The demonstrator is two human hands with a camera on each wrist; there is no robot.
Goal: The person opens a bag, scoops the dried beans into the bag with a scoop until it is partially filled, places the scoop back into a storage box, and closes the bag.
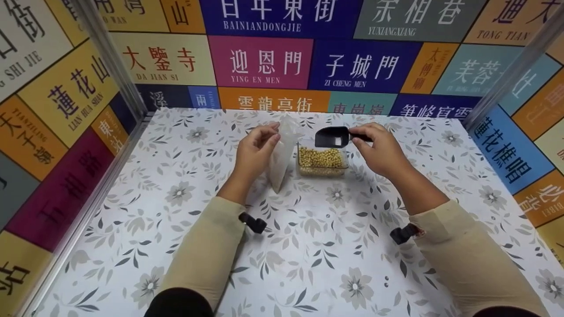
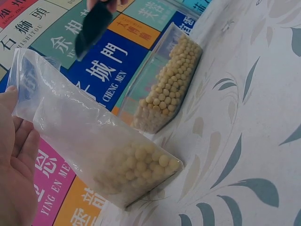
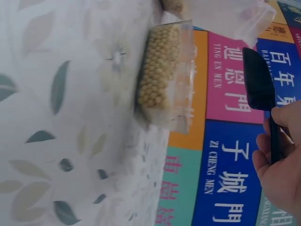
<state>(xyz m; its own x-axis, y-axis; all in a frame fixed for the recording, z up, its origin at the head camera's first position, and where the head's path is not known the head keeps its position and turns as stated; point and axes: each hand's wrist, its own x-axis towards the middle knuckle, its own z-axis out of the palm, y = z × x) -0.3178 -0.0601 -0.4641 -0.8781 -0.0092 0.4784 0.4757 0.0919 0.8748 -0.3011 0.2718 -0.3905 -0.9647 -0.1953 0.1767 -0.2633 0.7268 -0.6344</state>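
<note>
My left hand pinches the upper edge of a translucent plastic bag, which stands upright on the table. Soybeans fill the bottom of the bag. Right of the bag sits a clear rectangular container, and more soybeans lie inside it. With thumb and fingers my right hand grips the handle of a black scoop. The scoop is held above the container's back right part, apart from it and from the bag. Whether the scoop's bowl holds any beans is hard to tell.
A white tablecloth with grey flowers and leaves covers the table. Behind it and at both sides rise panels with coloured blocks of lettering. Metal posts stand at the table's back corners.
</note>
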